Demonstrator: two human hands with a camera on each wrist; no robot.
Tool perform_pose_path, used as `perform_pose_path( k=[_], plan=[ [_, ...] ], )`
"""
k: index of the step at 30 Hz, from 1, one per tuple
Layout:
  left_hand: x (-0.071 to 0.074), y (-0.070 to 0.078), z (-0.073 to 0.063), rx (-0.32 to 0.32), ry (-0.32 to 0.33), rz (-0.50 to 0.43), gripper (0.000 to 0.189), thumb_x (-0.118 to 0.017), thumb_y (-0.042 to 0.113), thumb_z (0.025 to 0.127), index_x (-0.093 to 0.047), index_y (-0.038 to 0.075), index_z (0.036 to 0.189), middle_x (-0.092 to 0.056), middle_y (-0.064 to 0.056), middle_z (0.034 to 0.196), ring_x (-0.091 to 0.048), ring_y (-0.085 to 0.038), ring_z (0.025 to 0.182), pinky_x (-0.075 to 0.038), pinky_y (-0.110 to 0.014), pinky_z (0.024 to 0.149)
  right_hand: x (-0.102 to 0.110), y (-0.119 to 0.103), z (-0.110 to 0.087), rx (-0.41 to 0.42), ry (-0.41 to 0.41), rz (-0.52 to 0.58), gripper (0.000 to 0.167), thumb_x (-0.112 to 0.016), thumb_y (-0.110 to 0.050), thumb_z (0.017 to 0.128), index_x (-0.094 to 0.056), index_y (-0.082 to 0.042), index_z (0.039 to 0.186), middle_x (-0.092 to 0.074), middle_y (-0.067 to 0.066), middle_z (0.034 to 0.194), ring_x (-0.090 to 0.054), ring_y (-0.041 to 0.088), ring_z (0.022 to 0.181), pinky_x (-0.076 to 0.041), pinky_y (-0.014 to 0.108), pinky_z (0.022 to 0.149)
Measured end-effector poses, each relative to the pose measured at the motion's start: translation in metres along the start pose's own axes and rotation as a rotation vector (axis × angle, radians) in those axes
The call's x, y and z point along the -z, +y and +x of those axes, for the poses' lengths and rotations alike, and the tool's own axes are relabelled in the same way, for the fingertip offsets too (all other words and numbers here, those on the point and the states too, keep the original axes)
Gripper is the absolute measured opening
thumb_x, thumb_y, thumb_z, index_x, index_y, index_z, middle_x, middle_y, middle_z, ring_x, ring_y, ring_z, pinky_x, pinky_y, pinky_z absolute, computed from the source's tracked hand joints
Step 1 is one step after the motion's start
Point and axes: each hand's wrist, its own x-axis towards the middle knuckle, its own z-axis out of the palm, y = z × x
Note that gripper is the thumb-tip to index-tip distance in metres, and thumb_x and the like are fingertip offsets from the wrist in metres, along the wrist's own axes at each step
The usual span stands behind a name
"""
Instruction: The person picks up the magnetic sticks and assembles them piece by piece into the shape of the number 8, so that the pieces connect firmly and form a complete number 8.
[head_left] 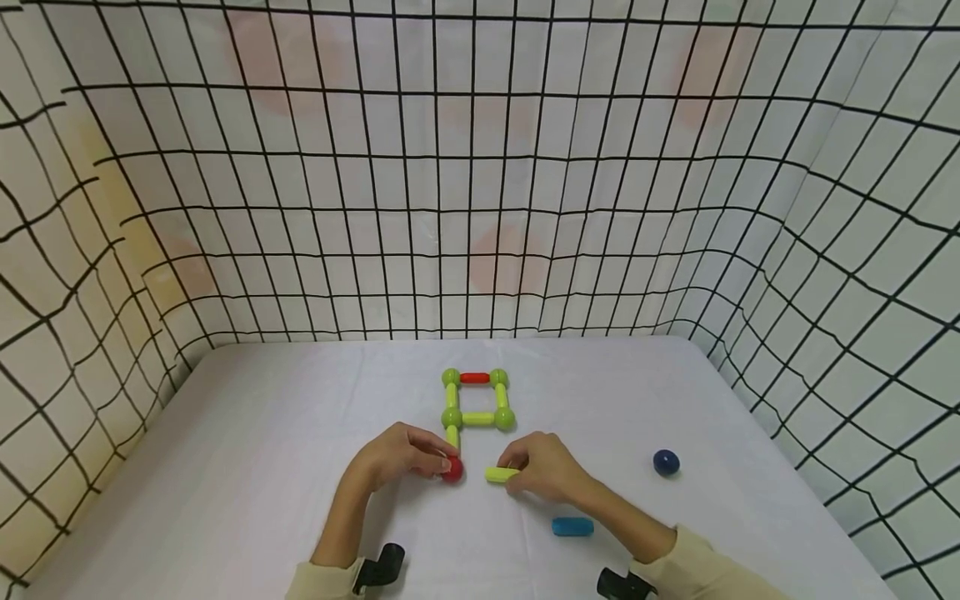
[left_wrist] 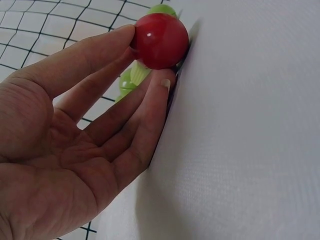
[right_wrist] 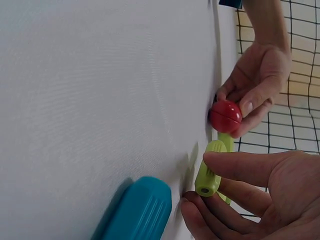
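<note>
With thumb and fingers my left hand [head_left: 401, 457] pinches a red ball [left_wrist: 161, 41], which sits at the near end of a yellow-green rod [head_left: 452, 437]. That rod runs down from a square frame of green balls [head_left: 452, 418] and rods, whose far side is a red rod [head_left: 475, 378]. My right hand [head_left: 546, 471] holds a loose yellow-green rod [right_wrist: 210, 169] between thumb and fingers, a short gap to the right of the red ball. The rod's near end shows a small dark hole in the right wrist view.
A blue rod [head_left: 572, 527] lies on the white tabletop [head_left: 262, 450], close to my right forearm. Farther right is a dark blue ball [head_left: 666, 462]. Black netting [head_left: 472, 208] over white sheeting surrounds the table's back and sides.
</note>
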Motion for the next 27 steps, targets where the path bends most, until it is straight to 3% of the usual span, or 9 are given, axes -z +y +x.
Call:
perform_pose_path(
  k=[16,27],
  plan=[
    [0.001,-0.001,0.000,-0.005,0.001,0.007,0.026,-0.083,0.019,0.082,-0.081,0.010,0.106,-0.078,-0.004,0.098,-0.069,-0.015,0.081,-0.052,-0.031,0.076,-0.012,-0.015,0.012,0.044,0.003,-0.022,0.019,-0.083,-0.006,0.078,-0.079,-0.010,0.096,-0.072,-0.004,0.082,-0.061,0.010,0.079,-0.053,0.031,0.073],
    [0.000,0.000,0.000,-0.004,-0.004,-0.004,0.026,-0.083,0.019,0.083,-0.081,0.010,0.107,-0.078,-0.004,0.098,-0.069,-0.015,0.081,-0.053,-0.032,0.076,-0.014,-0.022,0.013,0.025,0.007,0.001,0.016,-0.082,-0.005,0.080,-0.079,-0.009,0.095,-0.071,-0.005,0.080,-0.060,0.011,0.077,-0.053,0.029,0.072]
  ],
)
